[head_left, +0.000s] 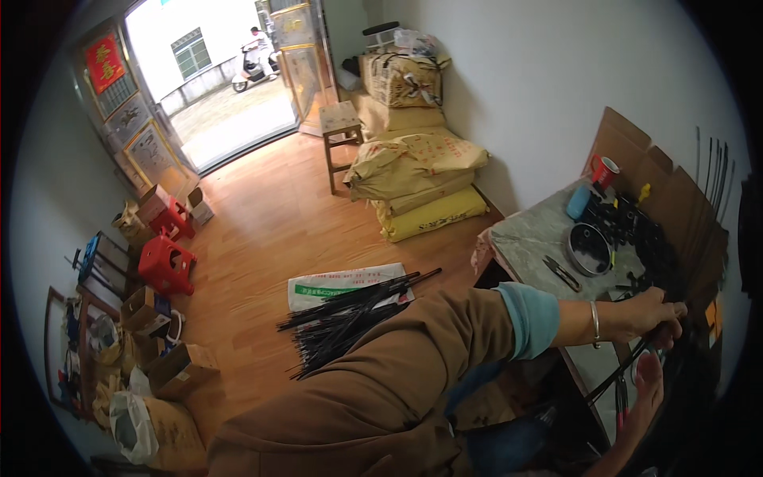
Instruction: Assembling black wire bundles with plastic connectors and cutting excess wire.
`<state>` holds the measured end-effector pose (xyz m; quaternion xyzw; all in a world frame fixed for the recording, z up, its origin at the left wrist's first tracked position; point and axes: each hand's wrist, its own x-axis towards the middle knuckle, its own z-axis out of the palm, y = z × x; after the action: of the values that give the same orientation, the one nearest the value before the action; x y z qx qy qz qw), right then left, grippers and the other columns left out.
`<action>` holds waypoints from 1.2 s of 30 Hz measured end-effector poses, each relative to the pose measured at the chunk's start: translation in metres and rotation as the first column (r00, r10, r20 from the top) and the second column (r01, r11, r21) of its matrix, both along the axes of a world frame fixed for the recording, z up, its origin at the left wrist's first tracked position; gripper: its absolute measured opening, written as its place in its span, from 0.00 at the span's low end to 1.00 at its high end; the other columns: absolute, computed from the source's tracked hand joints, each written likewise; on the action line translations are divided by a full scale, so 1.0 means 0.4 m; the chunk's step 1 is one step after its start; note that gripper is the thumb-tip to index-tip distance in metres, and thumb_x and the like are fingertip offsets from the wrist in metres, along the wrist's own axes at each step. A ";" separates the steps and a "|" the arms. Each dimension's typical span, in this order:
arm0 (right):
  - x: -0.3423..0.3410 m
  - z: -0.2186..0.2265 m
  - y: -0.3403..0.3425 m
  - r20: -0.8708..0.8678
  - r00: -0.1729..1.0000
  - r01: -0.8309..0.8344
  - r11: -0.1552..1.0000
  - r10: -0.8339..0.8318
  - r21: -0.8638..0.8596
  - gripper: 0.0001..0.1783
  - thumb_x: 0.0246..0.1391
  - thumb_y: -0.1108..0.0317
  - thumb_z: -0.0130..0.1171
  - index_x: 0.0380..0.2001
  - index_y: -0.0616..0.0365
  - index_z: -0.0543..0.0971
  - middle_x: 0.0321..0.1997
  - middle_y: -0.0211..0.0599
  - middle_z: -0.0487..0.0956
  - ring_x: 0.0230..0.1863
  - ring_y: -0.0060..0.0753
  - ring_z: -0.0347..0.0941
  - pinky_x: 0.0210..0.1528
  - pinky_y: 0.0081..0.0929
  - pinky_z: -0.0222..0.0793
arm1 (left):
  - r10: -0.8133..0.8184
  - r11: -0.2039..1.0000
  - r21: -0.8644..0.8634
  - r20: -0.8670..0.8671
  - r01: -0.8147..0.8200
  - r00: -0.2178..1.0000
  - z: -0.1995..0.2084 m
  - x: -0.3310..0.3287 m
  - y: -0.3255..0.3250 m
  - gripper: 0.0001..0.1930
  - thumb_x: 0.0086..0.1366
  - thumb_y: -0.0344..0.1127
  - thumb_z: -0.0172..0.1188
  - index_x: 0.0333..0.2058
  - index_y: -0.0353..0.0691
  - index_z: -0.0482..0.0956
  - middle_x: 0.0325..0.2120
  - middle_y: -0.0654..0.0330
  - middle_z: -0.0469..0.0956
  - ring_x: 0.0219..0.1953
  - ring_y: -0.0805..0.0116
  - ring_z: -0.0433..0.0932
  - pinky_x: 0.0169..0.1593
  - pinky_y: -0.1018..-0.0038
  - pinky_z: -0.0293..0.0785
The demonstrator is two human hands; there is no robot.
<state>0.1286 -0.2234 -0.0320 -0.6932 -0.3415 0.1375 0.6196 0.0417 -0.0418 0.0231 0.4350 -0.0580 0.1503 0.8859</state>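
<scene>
My left hand [653, 315] reaches across the table, a metal bangle on its wrist and a teal cuff above. Its fingers are closed around thin black rods [616, 374], which slant down toward the table's near edge. My right hand [645, 397] is at the lower right, seen edge-on beside the rods with its fingers stretched upward; nothing shows in it. Beyond my left hand lie a pair of snips [563, 273] and a round metal bowl [589, 249] of small dark pieces. Red-handled pliers [621, 407] lie near the right hand, partly hidden.
Cardboard [636, 159] stands along the table's back, with upright rods and a red cup [606, 172] nearby. On the floor, a bundle of black rods [342, 326] lies over a white sack [306, 291]. Yellow sacks [437, 215], a wooden stool [340, 119] and red stools [167, 265] stand farther off.
</scene>
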 end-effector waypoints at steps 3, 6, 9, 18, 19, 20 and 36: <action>-0.132 0.037 0.074 -0.040 0.980 -0.196 0.975 0.193 -0.102 0.23 0.61 0.54 0.51 0.46 0.66 0.73 0.37 0.38 0.78 0.38 0.29 0.76 0.46 0.26 0.68 | 0.123 0.985 -0.109 -0.084 -0.132 0.989 0.024 -0.025 -0.047 0.28 0.62 0.48 0.60 0.47 0.30 0.61 0.29 0.50 0.77 0.27 0.61 0.80 0.32 0.69 0.77; -0.222 0.003 0.150 -0.345 0.927 -0.164 0.986 0.149 -0.013 0.13 0.59 0.62 0.53 0.36 0.64 0.71 0.20 0.34 0.70 0.18 0.27 0.69 0.24 0.26 0.69 | 0.240 0.945 0.244 -0.067 -0.218 0.968 0.006 -0.062 0.030 0.25 0.63 0.52 0.56 0.42 0.30 0.73 0.32 0.51 0.79 0.31 0.64 0.81 0.34 0.68 0.80; -0.262 0.032 0.135 -0.367 0.881 -0.327 0.945 0.300 -0.013 0.10 0.59 0.66 0.51 0.38 0.62 0.72 0.21 0.35 0.71 0.18 0.26 0.69 0.24 0.25 0.68 | 0.069 0.981 0.187 -0.117 -0.046 0.991 0.030 -0.096 0.090 0.23 0.65 0.47 0.54 0.49 0.32 0.69 0.32 0.54 0.78 0.34 0.62 0.82 0.39 0.66 0.80; -0.082 0.099 0.107 0.503 0.853 -0.134 0.990 0.136 -0.040 0.32 0.52 0.70 0.59 0.61 0.60 0.63 0.61 0.43 0.66 0.64 0.37 0.60 0.63 0.29 0.56 | -0.093 0.935 0.325 -0.162 0.142 0.982 0.036 -0.185 0.059 0.17 0.65 0.35 0.55 0.49 0.31 0.71 0.40 0.53 0.78 0.39 0.63 0.80 0.48 0.68 0.75; -0.078 0.106 0.110 0.509 0.834 -0.234 0.972 0.212 -0.020 0.36 0.49 0.72 0.61 0.62 0.60 0.61 0.64 0.43 0.62 0.67 0.37 0.55 0.65 0.30 0.53 | -0.114 0.930 0.330 -0.164 0.163 0.980 0.039 -0.204 0.055 0.17 0.65 0.35 0.55 0.49 0.31 0.71 0.40 0.53 0.78 0.39 0.63 0.80 0.48 0.68 0.75; -0.081 0.120 0.108 0.508 0.840 -0.215 0.976 0.193 -0.014 0.36 0.49 0.72 0.61 0.62 0.60 0.61 0.64 0.43 0.62 0.67 0.37 0.55 0.65 0.30 0.53 | -0.138 0.907 0.371 -0.190 0.202 0.972 0.043 -0.223 0.056 0.16 0.65 0.35 0.55 0.48 0.31 0.72 0.38 0.53 0.79 0.40 0.62 0.80 0.49 0.69 0.75; -0.171 0.102 0.202 0.221 0.582 -0.748 0.622 0.783 -0.233 0.50 0.37 0.73 0.67 0.66 0.52 0.55 0.58 0.44 0.68 0.59 0.39 0.64 0.59 0.28 0.61 | -0.478 0.830 0.225 -0.182 0.510 0.859 -0.008 -0.361 0.141 0.13 0.64 0.33 0.56 0.42 0.29 0.76 0.34 0.49 0.80 0.40 0.58 0.80 0.49 0.66 0.74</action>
<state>0.0603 -0.1426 0.0088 -0.5245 -0.6884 0.3031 0.3988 -0.1025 0.0146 0.0197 0.5280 -0.1357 -0.1189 0.8299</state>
